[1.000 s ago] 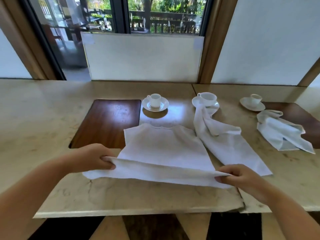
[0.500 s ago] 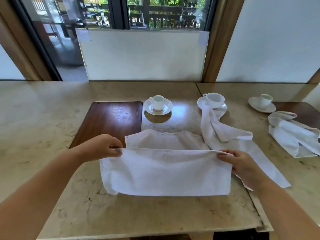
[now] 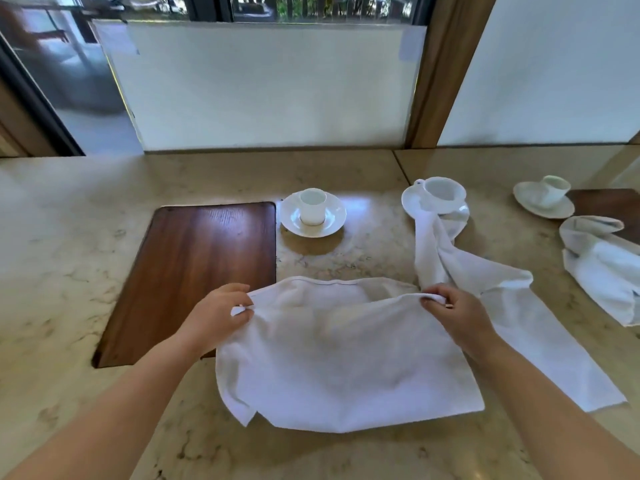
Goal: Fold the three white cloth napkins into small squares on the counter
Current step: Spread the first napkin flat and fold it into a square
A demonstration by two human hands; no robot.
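A white napkin (image 3: 346, 362) lies doubled over on the marble counter (image 3: 62, 271) in front of me. My left hand (image 3: 218, 315) pinches its upper left corner and my right hand (image 3: 457, 317) pinches its upper right corner, holding the near edge just short of the far edge. A second napkin (image 3: 519, 320) trails loosely from a cup down to the right of the first. A third napkin (image 3: 602, 268) lies crumpled at the far right.
A dark wooden board (image 3: 194, 271) is set into the counter at left. A small cup on a saucer (image 3: 312, 213) stands behind the napkin. A wider cup on a saucer (image 3: 440, 195) and another cup with saucer (image 3: 547, 197) stand to the right. Glass panels rise behind the counter.
Both hands have lifted the napkin's near edge and carried it away from me over the cloth, so the napkin is now folded roughly in half. The view has tilted down and closer.
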